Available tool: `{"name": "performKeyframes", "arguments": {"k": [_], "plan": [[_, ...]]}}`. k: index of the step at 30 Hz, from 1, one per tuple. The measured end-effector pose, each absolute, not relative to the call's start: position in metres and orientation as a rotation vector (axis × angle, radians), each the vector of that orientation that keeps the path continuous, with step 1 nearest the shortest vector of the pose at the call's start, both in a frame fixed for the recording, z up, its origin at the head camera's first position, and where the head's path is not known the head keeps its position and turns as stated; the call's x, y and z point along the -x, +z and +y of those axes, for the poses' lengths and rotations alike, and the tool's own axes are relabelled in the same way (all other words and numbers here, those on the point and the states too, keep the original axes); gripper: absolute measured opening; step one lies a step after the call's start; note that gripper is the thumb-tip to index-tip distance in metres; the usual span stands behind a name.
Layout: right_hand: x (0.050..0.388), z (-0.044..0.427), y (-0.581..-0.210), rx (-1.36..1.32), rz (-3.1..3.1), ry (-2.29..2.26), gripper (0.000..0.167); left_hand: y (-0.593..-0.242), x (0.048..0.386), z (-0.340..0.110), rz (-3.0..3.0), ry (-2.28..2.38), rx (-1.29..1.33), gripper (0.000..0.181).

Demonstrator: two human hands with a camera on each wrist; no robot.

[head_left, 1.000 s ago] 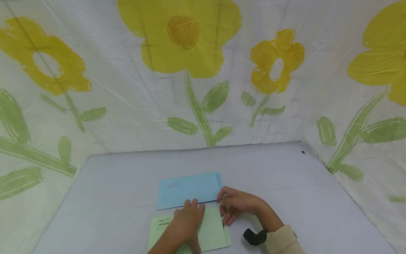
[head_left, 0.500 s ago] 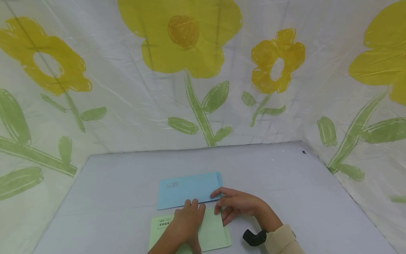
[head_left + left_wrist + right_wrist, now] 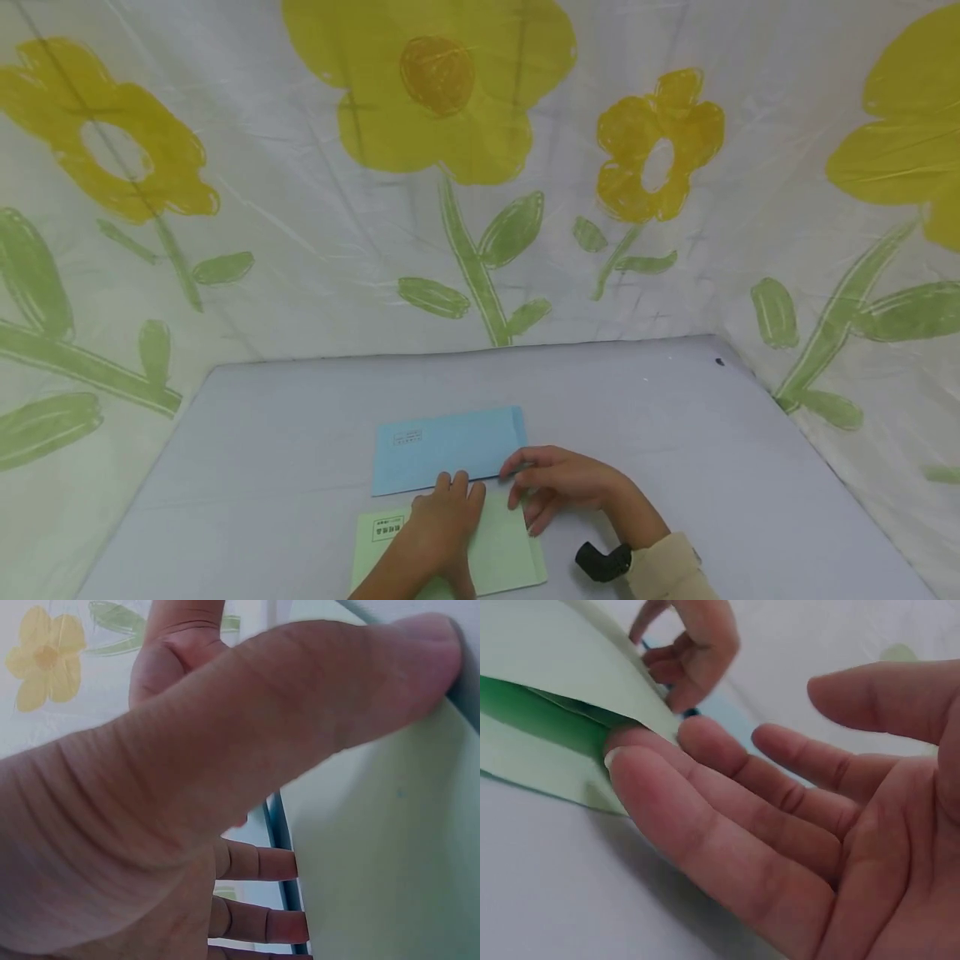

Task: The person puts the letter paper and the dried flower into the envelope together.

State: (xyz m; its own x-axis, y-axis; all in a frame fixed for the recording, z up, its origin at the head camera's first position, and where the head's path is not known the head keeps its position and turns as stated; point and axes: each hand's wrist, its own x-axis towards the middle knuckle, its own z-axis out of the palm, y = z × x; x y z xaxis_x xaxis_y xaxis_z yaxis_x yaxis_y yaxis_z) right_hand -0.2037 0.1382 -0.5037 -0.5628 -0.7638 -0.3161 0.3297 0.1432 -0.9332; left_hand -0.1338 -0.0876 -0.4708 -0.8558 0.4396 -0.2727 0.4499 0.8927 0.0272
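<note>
A pale green envelope [image 3: 501, 550] with a printed box lies at the table's near side. My left hand [image 3: 446, 529] lies across it; in the left wrist view its thumb [image 3: 322, 686] is at one long edge and the fingertips at the opposite edge. The envelope bows upward, and its mouth gapes in the right wrist view. At that right end is my right hand [image 3: 562, 482], palm partly turned up and fingers loosely extended. One fingertip [image 3: 626, 739] is partly hidden in the mouth. Just beyond lies a blue envelope [image 3: 446, 450]; the right index finger is over its near right corner.
The pale grey tabletop [image 3: 262, 450] reaches back to a white sheet [image 3: 315, 275] printed with yellow flowers. A black curved piece [image 3: 602, 562] is at the right wrist, by a beige cuff. A small dark speck [image 3: 719, 362] lies near the far right corner.
My right hand's fingers have shifted slightly left over the green envelope's right end, the index finger moving toward the blue envelope's corner. The left hand and both envelopes stay in place.
</note>
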Motion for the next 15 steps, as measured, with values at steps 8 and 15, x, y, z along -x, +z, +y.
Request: {"name": "performKeyframes", "arguments": {"k": [8, 15], "plan": [[0.2, 0.152, -0.475, 0.465, 2.252, -1.305, 0.019, -0.467, 0.134, -0.095, 2.763, 0.0, -0.678, 0.108], [0.206, 0.156, -0.471, 0.393, 2.864, -0.926, 0.012, -0.453, 0.134, -0.119, 2.721, 0.289, -0.694, 0.102]]}}
